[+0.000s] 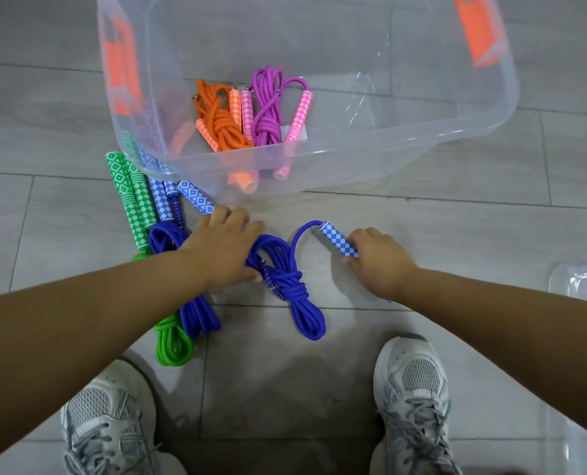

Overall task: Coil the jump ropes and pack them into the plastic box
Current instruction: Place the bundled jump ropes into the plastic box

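Pretty bright, soft even light from overhead. No hard shadows, just a murky patch on the floor [285, 389] between the shoes [412, 389]. The plastic box [319, 173] catches white glare streaks on its clear walls, and its far corners smear out. Classic wide-angle bend: grout lines bow, forearms balloon toward the bottom corners. The blue jump rope [295, 293] is crisp and saturated; the left hand [221, 246] and right hand [377, 258] look slightly soft.
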Demonstrator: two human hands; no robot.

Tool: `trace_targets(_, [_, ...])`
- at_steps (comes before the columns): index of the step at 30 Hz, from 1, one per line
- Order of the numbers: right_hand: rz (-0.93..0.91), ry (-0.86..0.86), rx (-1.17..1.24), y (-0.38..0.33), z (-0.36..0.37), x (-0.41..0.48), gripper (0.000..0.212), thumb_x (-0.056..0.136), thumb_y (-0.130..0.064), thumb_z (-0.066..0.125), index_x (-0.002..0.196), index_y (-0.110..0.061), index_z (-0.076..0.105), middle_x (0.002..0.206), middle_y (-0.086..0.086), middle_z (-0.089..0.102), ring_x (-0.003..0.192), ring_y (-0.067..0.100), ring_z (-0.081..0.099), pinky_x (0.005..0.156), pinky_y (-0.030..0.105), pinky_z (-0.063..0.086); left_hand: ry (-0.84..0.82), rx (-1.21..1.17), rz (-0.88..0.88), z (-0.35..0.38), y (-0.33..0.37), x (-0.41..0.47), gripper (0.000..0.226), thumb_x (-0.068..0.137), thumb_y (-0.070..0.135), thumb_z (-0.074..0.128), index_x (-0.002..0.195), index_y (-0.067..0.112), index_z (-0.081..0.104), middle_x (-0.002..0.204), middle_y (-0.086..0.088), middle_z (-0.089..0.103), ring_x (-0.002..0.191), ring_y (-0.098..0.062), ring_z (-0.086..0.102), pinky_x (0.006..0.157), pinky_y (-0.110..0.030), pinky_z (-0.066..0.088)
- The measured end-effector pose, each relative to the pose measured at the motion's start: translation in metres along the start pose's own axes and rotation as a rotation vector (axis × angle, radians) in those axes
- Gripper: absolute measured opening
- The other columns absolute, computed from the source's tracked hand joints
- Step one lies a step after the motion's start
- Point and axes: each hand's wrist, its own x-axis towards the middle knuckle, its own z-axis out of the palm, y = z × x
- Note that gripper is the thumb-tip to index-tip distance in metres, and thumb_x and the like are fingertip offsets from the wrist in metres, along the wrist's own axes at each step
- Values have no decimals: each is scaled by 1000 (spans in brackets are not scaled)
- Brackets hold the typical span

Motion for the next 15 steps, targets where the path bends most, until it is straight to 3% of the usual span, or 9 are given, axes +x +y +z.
trace_targets(4, [28, 41, -55, -2, -2, -4, 46, 92, -32, 50, 131, -13, 37, 130, 12, 40, 113, 30, 44, 92, 40, 42, -49, 89, 14, 2, -14, 2, 69, 83, 62, 49, 139, 24, 35, 141, 0, 34, 130, -26, 29, 105, -40, 28])
trace_targets(7, [-92, 113, -164, -14, 1, -15, 62, 88, -45, 53, 137, -13, 31, 134, 11, 32, 118, 31, 38, 95, 43, 40, -43, 131, 26, 0, -11, 5, 63, 87, 59, 45, 139, 24, 36, 140, 0, 35, 129, -25, 30, 104, -38, 29])
trace_targets(10, [-208, 1, -30, -34, 10, -27, 69, 84, -54, 55, 134, -12, 34, 131, 10, 36, 117, 31, 42, 96, 42, 41, -20, 85, 24, 0, -7, 11, 59, 89, 59, 40, 136, 23, 40, 136, -3, 38, 128, -26, 32, 105, -38, 29])
trace_targets(15, [-111, -136, 7, -57, 29, -31, 70, 82, -49, 62, 131, -11, 29, 123, 9, 37, 100, 29, 54, 71, 34, 44, -11, -61, 6, 0, 10, 24, 57, 90, 57, 41, 132, 17, 44, 128, -8, 42, 121, -28, 37, 100, -40, 34])
